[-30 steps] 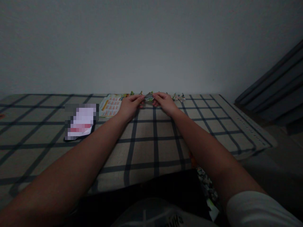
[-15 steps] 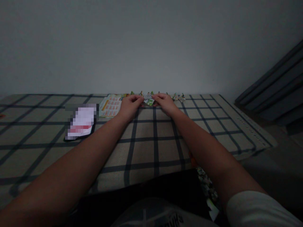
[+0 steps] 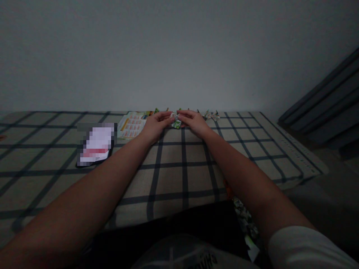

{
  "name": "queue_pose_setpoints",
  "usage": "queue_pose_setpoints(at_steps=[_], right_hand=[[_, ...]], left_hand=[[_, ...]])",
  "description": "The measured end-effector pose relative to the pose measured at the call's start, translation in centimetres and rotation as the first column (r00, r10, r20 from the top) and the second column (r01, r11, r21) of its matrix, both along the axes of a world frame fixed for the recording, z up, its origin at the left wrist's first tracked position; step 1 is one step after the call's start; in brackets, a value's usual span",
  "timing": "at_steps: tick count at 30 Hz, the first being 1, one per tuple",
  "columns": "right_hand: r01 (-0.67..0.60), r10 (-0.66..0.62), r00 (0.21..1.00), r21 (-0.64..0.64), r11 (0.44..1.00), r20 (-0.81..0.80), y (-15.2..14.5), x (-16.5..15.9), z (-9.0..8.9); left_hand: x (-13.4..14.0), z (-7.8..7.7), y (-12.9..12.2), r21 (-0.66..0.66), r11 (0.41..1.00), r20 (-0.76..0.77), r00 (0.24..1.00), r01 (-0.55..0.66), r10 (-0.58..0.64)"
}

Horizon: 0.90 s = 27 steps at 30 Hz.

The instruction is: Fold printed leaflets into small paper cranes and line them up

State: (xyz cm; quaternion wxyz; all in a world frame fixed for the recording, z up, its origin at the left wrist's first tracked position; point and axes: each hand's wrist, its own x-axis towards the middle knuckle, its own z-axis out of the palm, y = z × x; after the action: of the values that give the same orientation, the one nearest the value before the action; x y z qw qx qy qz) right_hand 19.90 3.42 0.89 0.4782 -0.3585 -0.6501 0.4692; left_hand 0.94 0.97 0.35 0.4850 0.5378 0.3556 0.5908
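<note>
Near the table's far edge, my left hand (image 3: 155,126) and my right hand (image 3: 195,122) pinch a small piece of green-and-white printed paper (image 3: 176,123) between them. The piece looks folded, with a pointed green part hanging below my fingertips. My thumbs and fingers are closed on its two sides and hide part of it. Just behind my hands stand several small folded paper pieces (image 3: 211,115) with colourful print, partly covered by my fingers. To the left of my left hand lies a flat printed sheet (image 3: 133,125) with rows of red-and-white boxes.
A phone (image 3: 97,144) with a lit, blurred screen lies on the checked tablecloth (image 3: 171,179) at the left. Behind the table rises a plain wall (image 3: 179,56). A dark grey curtain (image 3: 331,101) hangs at right. More printed paper pieces (image 3: 246,220) lie below my right forearm.
My fingertips have moved closer together. The paper between them, more spread out before, is now bunched narrower, with its green part hanging lower. The phone and sheet have stayed put.
</note>
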Motion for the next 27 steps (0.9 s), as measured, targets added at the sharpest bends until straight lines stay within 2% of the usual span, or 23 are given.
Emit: queue_pose_setpoints(at_steps=[5,16,22,27], right_hand=[[0.024,-0.025,0.996,0.017,1.0,0.084,0.07,0.12,0.0],[0.018,-0.02,0.994,0.023,1.0,0.11,-0.06,0.16,0.3],[0.031,-0.034,0.991,0.023,0.999,0.127,-0.27,0.0,0.36],[0.041,-0.056,0.982,0.09,0.995,0.178,0.01,0.21,0.21]], left_hand=[[-0.03,-0.23,0.31,-0.015,1.0,-0.017,1.0,-0.007,0.007],[-0.06,-0.37,0.37,-0.013,0.999,-0.072,0.996,-0.05,0.049],[0.0,-0.48,0.66,-0.004,0.996,-0.025,0.995,-0.094,0.094],[0.08,-0.3,0.53,-0.056,0.998,-0.003,0.999,-0.037,0.037]])
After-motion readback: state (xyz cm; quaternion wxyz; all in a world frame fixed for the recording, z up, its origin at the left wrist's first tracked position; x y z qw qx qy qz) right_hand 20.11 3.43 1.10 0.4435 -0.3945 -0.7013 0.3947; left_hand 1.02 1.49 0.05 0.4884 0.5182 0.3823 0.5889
